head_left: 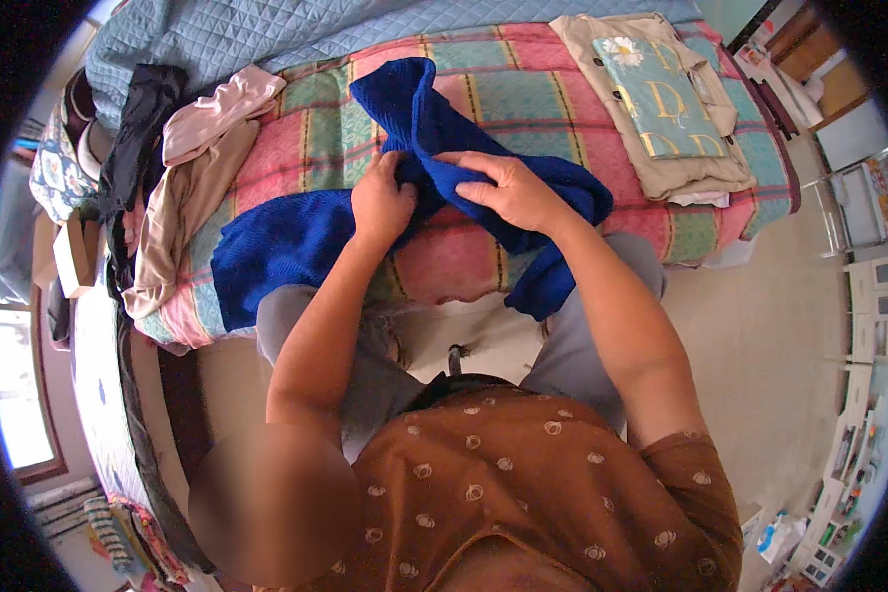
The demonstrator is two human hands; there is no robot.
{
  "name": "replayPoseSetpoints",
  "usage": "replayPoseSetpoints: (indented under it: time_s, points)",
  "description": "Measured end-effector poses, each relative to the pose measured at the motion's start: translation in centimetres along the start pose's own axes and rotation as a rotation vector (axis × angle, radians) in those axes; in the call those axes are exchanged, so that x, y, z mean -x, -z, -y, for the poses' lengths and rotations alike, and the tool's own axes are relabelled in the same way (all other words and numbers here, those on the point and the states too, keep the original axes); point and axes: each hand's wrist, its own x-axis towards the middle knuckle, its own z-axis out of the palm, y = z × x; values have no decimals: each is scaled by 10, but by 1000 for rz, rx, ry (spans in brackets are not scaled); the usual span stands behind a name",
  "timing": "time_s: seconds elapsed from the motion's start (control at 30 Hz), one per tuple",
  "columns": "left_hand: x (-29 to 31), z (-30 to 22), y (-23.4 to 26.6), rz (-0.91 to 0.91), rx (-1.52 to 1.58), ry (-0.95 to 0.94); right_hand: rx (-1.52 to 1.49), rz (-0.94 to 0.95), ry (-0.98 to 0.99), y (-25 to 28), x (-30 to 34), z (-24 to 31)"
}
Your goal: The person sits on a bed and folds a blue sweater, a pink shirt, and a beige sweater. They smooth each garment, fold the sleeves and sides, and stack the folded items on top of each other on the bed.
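A royal-blue ribbed knit garment (pixel 289 242) lies bunched and twisted across the near side of the bed. One narrow part points away toward the far side, and another hangs over the near edge by my right knee. Its folds hide the exact cut. My left hand (pixel 383 200) is closed on the gathered middle, fingers curled into the cloth. Just to the right, my right hand (pixel 511 193) pinches a raised fold between thumb and fingers.
The bed has a pink and green plaid cover (pixel 296 128) and a blue quilt (pixel 365 35) at the back. Folded beige clothing (pixel 651 176) with a printed green piece (pixel 659 109) lies right. Left are pink (pixel 222 113), tan (pixel 192 202) and black (pixel 133 148) clothes.
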Motion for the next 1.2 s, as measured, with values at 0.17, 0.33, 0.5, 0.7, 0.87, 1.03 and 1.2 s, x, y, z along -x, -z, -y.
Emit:
replayPoseSetpoints:
  time_s: [0.17, 0.33, 0.5, 0.7, 0.87, 1.03, 1.2]
  points:
    - [-21, 27, 18, -83, 677, 375, -197, -663, -227, 26, -8, -40]
    - [-29, 48, 77, -360, 1356, 467, -511, -614, -250, 46, -7, -14]
    - [-11, 34, 71, -150, 1311, 525, -216, 20, -420, 38, 1, -12]
    - [13, 27, 39, -510, -110, 117, -148, 70, -228, 2, -1, -9]
    - [25, -47, 76, -211, 223, -50, -543, 249, -162, -27, 9, 26]
    - [47, -17, 37, -75, 561, 369, -420, 525, -233, -57, 23, 29]
    - [46, 9, 35, -53, 597, 379, -118, 840, -108, -49, 9, 31]
